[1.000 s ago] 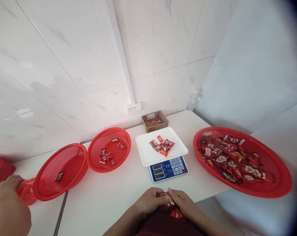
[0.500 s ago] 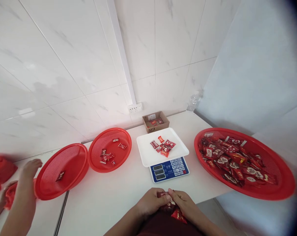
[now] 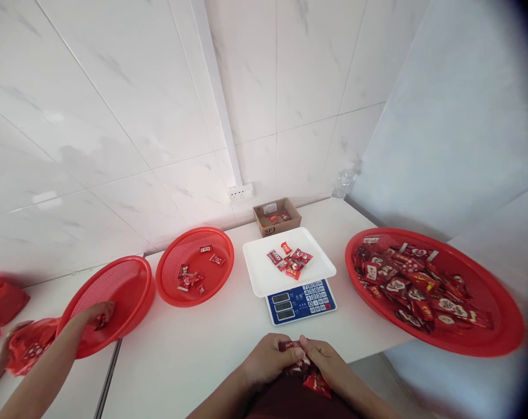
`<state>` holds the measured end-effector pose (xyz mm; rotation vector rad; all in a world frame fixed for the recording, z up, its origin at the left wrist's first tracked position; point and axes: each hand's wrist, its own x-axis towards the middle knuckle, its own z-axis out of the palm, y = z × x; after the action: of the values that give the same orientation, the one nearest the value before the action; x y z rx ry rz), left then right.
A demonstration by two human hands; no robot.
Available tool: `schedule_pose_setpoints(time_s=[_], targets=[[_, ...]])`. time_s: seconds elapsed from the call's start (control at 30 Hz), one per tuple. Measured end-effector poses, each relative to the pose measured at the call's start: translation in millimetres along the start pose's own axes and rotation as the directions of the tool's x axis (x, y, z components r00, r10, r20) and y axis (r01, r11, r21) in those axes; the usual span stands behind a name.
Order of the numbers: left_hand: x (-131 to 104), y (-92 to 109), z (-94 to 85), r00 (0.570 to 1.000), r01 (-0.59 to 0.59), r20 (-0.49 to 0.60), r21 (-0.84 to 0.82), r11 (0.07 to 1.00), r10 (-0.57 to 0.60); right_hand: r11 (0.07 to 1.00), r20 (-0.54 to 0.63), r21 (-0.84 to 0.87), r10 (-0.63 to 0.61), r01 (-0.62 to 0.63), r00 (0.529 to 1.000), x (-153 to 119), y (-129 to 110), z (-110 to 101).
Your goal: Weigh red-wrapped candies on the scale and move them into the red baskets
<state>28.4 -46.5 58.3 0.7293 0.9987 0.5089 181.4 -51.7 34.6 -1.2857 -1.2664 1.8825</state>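
Observation:
My left hand [image 3: 268,359] and my right hand [image 3: 327,359] are close together at the near edge of the table. Between them are dark red snack packets [image 3: 297,368], with fingers closed round them. A brighter red packet [image 3: 318,384] hangs below my right hand. Just beyond is a blue digital scale [image 3: 301,302] bearing a white tray [image 3: 257,265]. Several red wrapped snacks [image 3: 291,262] lie in the middle of that tray. Part of what I hold is hidden by my fingers.
A large red basket [image 3: 508,320] at right holds many packets. At left stand two red baskets [image 3: 161,285], [image 3: 148,308]; a co-worker's hand [image 3: 102,312] reaches into the farther-left one. A cardboard box [image 3: 281,227] and a plastic bottle [image 3: 344,181] stand at the back.
The co-worker's hand has moved right and down into the left basket, onto the packet there. The red bag beside it shows more. My hands have barely moved.

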Motion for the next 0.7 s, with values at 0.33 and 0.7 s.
schedule_pose_setpoints(time_s=[0.33, 0.7], targets=[[6.8, -1.4, -8.6, 0.995, -0.092, -0.016, 0.157, 0.983, 0.096, 0.999, 0.003, -0.003, -0.033, 0.033, 0.999, 1.7, -4.0, -0.8], [3.2, 5.1, -11.8, 0.979, -0.052, -0.201, -0.054, 0.997, 0.040, 0.973, -0.155, 0.226, 0.075, -0.039, 0.985, 5.2, 8.9, -2.8]])
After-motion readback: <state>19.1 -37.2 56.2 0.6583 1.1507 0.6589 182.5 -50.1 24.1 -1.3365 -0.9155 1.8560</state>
